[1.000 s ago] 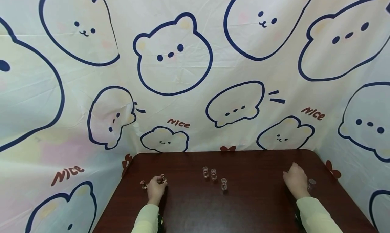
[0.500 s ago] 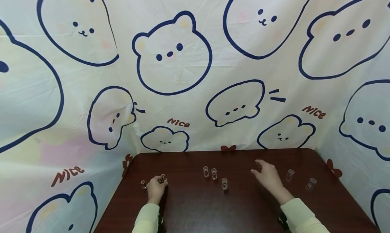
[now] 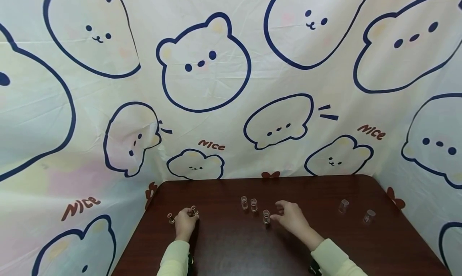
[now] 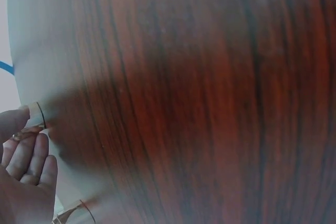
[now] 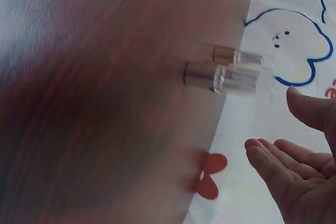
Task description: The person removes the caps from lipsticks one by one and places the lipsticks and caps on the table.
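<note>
My left hand point(image 3: 185, 228) pinches a small gold-toned goblet-shaped piece point(image 3: 194, 210) at the left of the table. In the left wrist view the thumb and fingers close on its clear part point(image 4: 37, 115). A matching gold-toned piece point(image 3: 171, 218) stands just left of that hand. Toward the middle, my right hand point(image 3: 293, 220) reaches with thumb and fingers apart, holding nothing. Its thumb tip is close beside a small clear cylinder point(image 3: 266, 217); contact cannot be told. Two similar upright clear cylinders point(image 3: 244, 203) point(image 3: 254, 205) stand farther back. The right wrist view shows clear cylinders point(image 5: 236, 78), slightly blurred.
Two small clear cups point(image 3: 343, 205) point(image 3: 369, 216) stand apart on the right side of the dark wooden table point(image 3: 231, 248). A printed cloth point(image 3: 231, 83) with bear drawings hangs along the table's back and sides.
My right hand has moved left from the right-hand clear cups to the middle cylinders, its fingers spreading apart. One cup it covered is now visible. The left hand stays in place.
</note>
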Action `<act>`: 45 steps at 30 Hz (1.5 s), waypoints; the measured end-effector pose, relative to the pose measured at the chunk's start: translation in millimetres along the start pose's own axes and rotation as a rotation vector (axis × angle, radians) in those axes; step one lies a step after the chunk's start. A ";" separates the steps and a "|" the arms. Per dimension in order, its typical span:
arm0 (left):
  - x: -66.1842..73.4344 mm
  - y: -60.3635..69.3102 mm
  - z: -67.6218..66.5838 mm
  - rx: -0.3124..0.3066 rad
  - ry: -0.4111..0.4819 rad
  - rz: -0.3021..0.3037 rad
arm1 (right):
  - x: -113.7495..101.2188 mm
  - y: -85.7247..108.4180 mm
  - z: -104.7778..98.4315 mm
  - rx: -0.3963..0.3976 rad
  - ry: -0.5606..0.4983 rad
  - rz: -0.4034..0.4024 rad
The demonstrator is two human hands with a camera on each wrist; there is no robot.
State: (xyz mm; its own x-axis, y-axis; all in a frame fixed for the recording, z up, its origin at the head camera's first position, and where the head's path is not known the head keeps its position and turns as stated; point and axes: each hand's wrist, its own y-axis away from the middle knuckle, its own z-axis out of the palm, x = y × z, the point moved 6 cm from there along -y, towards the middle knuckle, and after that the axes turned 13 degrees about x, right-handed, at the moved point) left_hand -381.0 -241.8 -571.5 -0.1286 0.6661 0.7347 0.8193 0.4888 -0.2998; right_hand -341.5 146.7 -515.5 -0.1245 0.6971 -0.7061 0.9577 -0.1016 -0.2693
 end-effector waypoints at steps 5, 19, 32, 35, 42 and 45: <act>-0.8 0.4 -0.6 0.003 0.003 0.001 | 0.1 1.3 18.0 -0.015 0.021 0.012; 0.6 -1.1 -0.3 0.018 0.010 0.008 | -2.1 1.6 40.0 0.018 0.069 -0.012; 1.1 -1.5 0.6 0.015 0.008 0.010 | -6.6 0.9 41.1 0.009 0.101 -0.028; 1.8 -0.7 0.2 0.015 0.007 0.012 | -8.3 1.2 38.5 -0.005 0.078 -0.038; 2.6 -0.7 -0.7 0.004 0.001 0.013 | -15.0 -1.5 26.3 0.006 0.020 -0.082; 2.1 -0.6 -1.8 -0.001 -0.001 0.013 | -18.1 -2.9 20.8 0.000 -0.017 -0.082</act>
State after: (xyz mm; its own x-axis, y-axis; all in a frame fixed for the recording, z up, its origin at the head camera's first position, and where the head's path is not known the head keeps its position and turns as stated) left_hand -380.8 -241.7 -568.6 -0.1182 0.6732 0.7299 0.8216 0.4792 -0.3089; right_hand -347.5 119.6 -515.6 -0.2072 0.6906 -0.6929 0.9441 -0.0443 -0.3265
